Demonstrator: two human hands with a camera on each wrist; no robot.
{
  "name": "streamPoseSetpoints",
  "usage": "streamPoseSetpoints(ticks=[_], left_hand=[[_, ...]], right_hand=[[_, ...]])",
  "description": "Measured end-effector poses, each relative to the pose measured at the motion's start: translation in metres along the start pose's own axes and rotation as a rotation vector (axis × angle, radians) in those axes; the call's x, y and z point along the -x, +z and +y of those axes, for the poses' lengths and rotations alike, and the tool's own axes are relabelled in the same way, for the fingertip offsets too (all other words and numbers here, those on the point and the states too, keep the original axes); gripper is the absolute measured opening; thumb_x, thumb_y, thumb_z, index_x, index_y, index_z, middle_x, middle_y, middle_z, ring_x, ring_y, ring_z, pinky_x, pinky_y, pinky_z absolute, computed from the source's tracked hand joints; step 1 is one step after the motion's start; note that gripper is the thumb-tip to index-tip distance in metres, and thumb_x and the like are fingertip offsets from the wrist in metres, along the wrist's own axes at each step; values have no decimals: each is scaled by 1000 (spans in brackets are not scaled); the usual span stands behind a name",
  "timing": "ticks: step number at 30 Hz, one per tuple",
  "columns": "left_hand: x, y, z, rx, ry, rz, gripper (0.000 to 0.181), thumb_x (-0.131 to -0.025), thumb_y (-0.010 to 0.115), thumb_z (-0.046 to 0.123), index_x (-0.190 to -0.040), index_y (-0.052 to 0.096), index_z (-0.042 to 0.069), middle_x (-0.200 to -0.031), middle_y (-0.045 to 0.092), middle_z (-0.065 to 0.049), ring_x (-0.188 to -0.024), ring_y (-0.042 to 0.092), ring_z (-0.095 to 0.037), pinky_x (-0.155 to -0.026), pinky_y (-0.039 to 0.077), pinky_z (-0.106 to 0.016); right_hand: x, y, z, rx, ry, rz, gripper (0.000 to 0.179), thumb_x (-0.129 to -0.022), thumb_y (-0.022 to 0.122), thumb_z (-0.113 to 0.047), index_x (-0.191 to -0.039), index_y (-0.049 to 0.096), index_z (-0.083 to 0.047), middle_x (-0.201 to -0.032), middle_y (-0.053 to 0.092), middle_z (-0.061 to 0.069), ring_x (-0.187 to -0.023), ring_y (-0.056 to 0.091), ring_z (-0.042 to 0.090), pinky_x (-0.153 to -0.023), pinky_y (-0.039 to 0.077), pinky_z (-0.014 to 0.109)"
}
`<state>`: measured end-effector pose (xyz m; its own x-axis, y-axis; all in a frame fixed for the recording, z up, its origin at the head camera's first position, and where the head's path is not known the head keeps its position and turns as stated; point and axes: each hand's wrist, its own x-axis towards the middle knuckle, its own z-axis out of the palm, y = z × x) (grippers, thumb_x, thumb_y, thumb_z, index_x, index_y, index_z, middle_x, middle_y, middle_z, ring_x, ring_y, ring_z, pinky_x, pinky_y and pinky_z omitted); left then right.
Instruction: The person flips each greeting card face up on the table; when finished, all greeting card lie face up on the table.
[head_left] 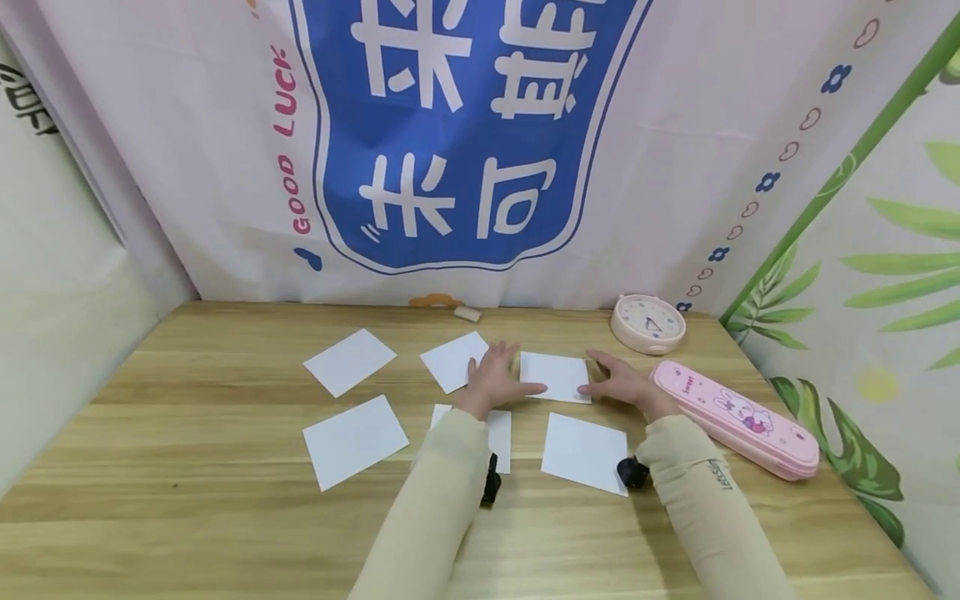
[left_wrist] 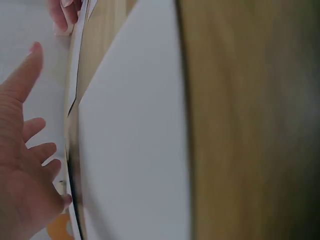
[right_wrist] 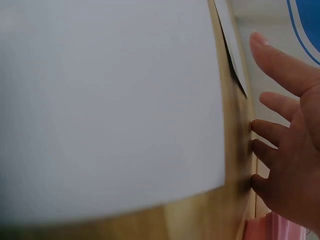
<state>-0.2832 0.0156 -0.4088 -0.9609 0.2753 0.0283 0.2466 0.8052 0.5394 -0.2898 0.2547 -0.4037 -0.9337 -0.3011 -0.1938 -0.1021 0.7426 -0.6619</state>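
Observation:
In the head view, both hands are at a white card (head_left: 555, 375) in the back row, one at each side. My left hand (head_left: 493, 379) has its fingers spread, its thumb right at the card's left edge, and overlaps another white card (head_left: 448, 365). At the right edge is my right hand (head_left: 621, 383), thumb and fingers apart, thumb tip by the lower corner. Neither hand grips anything. The left wrist view shows the left palm and loose fingers beside a large white card (left_wrist: 135, 135); in the right wrist view, a card (right_wrist: 120, 105) fills the left side.
Nearer lie more white cards, at left (head_left: 356, 442), under the left forearm (head_left: 500, 437) and at right (head_left: 585, 452); another card (head_left: 349, 362) is back left. A pink pencil case (head_left: 735, 417), round clock (head_left: 648, 323) and small pale block (head_left: 467, 314) sit on the wooden table (head_left: 187, 475).

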Motion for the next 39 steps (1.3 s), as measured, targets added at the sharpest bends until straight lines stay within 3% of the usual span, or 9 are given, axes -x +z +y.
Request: streamPoseSetpoints(ticks=[9, 21, 33, 39], left_hand=[[6, 6, -8, -128, 32, -7, 81, -67, 61, 58, -128, 42, 9, -138, 24, -12, -126, 15, -27, -99, 7, -49], [6, 10, -9, -177, 35, -24, 81, -70, 55, 61, -132, 36, 13, -139, 20, -11, -127, 11, -27, -99, 6, -47], [6, 12, -10, -142, 7, -30, 82, -69, 59, 57, -132, 35, 12, -140, 20, -11, -127, 11, -27, -99, 4, -47], [5, 8, -8, -41, -6, -19, 72, -70, 65, 44, -129, 40, 10, -138, 24, -9, -126, 14, -25, -99, 6, -47]], right_hand=[[-1, 3, 4, 78, -104, -3, 82, -73, 68, -28, -133, 23, 5, -136, 9, 29, -123, 7, 42, -97, 6, 52], [0, 6, 5, 227, -91, 0, 84, -74, 63, -39, -133, 22, 4, -137, 8, 27, -124, 6, 41, -97, 7, 53], [1, 11, 2, 275, -64, -18, 84, -74, 61, -46, -135, 22, -3, -138, 5, 26, -124, 3, 41, -94, 2, 58], [-2, 11, 3, 288, -40, -29, 87, -72, 61, -49, -136, 22, -6, -138, 4, 25, -124, 1, 40, -94, 1, 58]])
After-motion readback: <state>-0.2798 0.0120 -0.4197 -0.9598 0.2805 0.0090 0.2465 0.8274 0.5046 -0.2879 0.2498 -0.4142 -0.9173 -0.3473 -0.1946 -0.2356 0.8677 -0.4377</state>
